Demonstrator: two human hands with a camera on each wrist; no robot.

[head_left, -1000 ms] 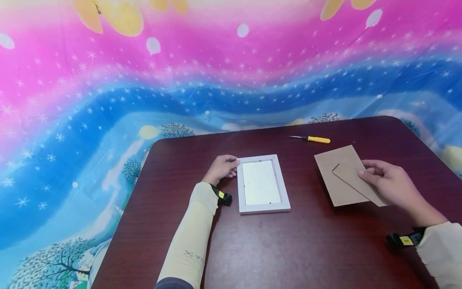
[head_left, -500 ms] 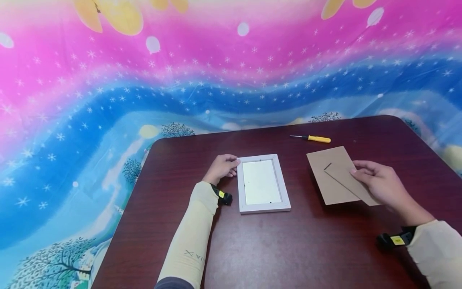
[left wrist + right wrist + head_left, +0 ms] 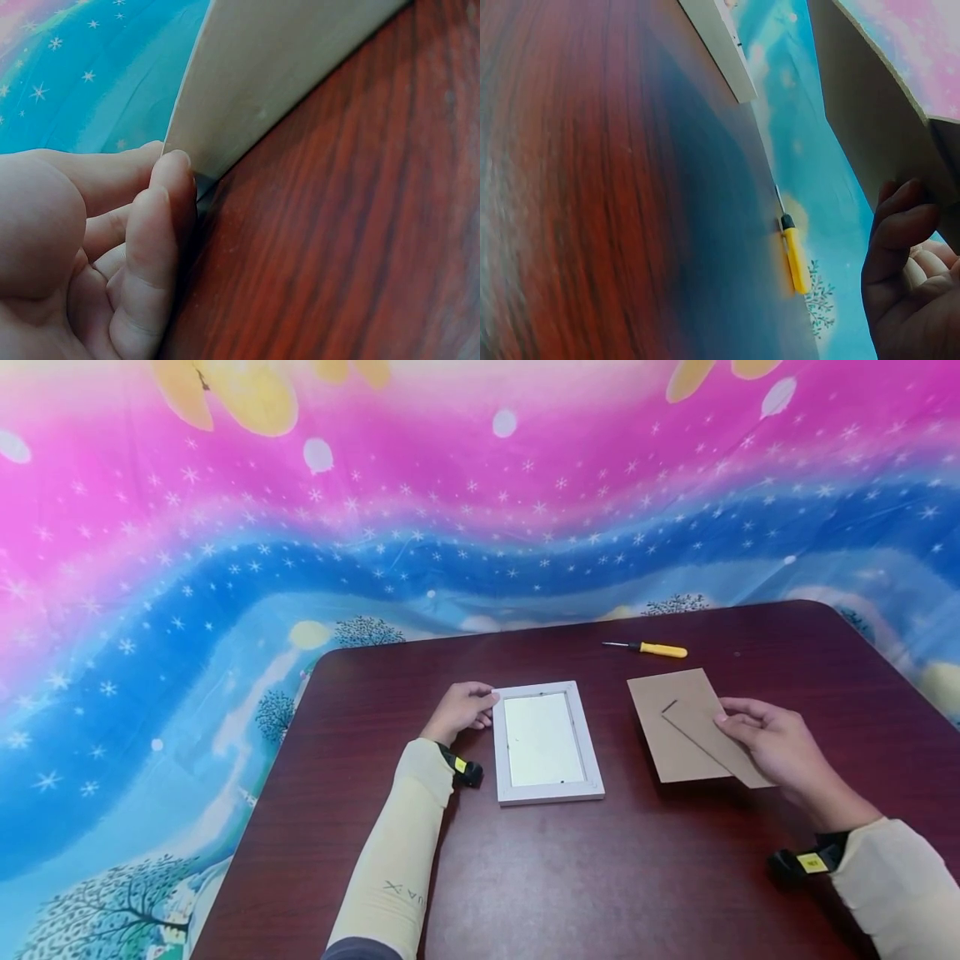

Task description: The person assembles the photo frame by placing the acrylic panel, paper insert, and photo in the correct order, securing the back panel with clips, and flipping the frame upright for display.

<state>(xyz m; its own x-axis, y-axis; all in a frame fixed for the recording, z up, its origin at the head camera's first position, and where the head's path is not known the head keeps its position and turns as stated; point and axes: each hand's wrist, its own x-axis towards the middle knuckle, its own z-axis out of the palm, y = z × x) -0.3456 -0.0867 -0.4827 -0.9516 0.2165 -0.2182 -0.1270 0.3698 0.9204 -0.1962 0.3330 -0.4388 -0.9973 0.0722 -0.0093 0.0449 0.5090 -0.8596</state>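
Right of the white frame (image 3: 583, 743), head view, I see the right hand (image 3: 780, 745) pinching the brown board (image 3: 660, 743); I'd keep it level. Left wrist: the left hand (image 3: 144, 247) pinches the frame's corner; I'd brace that. Right wrist: the board clears the table (image 3: 577, 187).

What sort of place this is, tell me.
Probably an indoor tabletop workspace, perhaps set up for filming: there's a dark table, a screwdriver lying on it, and a printed backdrop behind.
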